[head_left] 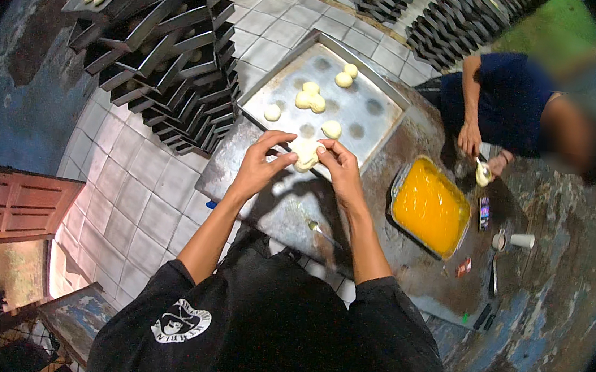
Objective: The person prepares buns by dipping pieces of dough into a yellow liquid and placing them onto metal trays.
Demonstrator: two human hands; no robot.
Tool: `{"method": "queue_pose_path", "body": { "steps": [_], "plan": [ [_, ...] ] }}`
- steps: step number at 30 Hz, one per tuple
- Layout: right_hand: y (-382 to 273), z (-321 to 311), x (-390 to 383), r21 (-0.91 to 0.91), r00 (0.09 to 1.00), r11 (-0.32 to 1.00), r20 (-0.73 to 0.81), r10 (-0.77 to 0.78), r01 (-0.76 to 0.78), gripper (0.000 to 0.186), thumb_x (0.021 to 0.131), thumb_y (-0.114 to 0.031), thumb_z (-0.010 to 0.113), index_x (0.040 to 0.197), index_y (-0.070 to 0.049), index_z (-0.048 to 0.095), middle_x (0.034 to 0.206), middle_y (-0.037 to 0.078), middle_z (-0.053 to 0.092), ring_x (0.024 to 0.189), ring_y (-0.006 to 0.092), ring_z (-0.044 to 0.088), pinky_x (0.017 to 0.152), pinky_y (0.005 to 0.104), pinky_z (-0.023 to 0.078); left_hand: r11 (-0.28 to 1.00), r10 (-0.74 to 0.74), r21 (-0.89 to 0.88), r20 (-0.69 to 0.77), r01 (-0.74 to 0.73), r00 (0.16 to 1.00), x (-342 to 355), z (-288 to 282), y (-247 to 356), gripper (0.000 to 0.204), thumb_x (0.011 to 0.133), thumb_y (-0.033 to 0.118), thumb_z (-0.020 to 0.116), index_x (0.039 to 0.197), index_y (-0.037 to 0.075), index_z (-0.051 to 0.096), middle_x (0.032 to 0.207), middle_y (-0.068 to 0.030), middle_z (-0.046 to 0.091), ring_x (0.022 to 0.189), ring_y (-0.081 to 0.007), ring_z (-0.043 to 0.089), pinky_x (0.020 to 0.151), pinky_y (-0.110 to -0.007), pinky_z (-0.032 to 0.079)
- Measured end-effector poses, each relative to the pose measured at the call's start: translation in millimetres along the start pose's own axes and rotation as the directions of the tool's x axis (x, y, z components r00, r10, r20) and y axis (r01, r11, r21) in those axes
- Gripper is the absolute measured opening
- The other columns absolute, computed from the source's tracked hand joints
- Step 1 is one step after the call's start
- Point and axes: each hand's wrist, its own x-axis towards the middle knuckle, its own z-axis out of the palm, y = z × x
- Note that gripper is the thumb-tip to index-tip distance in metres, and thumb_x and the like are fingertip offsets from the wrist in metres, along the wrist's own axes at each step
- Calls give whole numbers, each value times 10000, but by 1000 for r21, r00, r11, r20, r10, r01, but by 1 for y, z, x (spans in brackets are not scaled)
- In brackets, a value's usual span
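Between my two hands is a soft piece of pale dough [307, 155], held above the near edge of a metal baking tray [288, 76]. My left hand [268, 162] pinches its left side with thumb and fingers. On the opposite side, my right hand [343, 172] grips it with thumb and fingertips. Several pale dough balls lie on the tray: a cluster [310, 99] in the middle, a pair [345, 77] farther back, and single balls at the left [272, 112] and right [331, 128]. Dark round marks show on the tray's surface.
Right of the tray stands a container [393, 190] of yellow-orange filling [430, 208]. A co-worker [507, 99] at the right holds dough [483, 175] and a utensil. A white cup [522, 240] lies beyond the filling. Stacked dark trays [173, 57] rise at the left.
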Motion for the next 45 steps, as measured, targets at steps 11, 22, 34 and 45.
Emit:
{"method": "queue_pose_path", "body": {
  "steps": [11, 22, 34, 45],
  "plan": [
    [125, 29, -128, 259, 887, 966, -443, 131, -13, 380, 1069, -362, 536, 943, -32, 677, 785, 42, 683, 736, 188, 648, 679, 381, 498, 464, -574, -603, 354, 649, 738, -135, 88, -37, 363, 1012, 192, 636, 1317, -1, 589, 1207, -70, 677, 1034, -159, 660, 868, -306, 548],
    [223, -56, -174, -947, 956, 254, -243, -162, -197, 268, 827, -215, 724, 1061, -92, 681, 1084, 83, 610, 1099, 272, 552, 913, 434, 434, 308, -791, -744, 146, 593, 594, -177, 47, -70, 209, 992, 271, 640, 1052, 71, 657, 1013, -83, 723, 909, -260, 712, 845, -417, 590],
    [141, -159, -179, -791, 759, 412, -583, -289, -452, 159, 992, -183, 567, 991, -24, 572, 917, 230, 651, 811, 454, 650, 699, 557, 504, 186, -711, -793, 299, 580, 637, -89, 74, -58, 556, 1019, 516, 561, 1157, -18, 629, 1154, -158, 703, 1076, -292, 683, 974, -434, 543],
    [131, -272, -115, -800, 794, -77, -601, 95, -596, 216, 923, -178, 599, 1014, -17, 709, 939, 234, 737, 865, 425, 728, 767, 504, 583, 125, -659, -782, 395, 611, 640, -31, 87, -89, 521, 1047, 432, 528, 1260, -41, 577, 1262, -185, 654, 1187, -312, 633, 1053, -469, 494]
  ]
}}
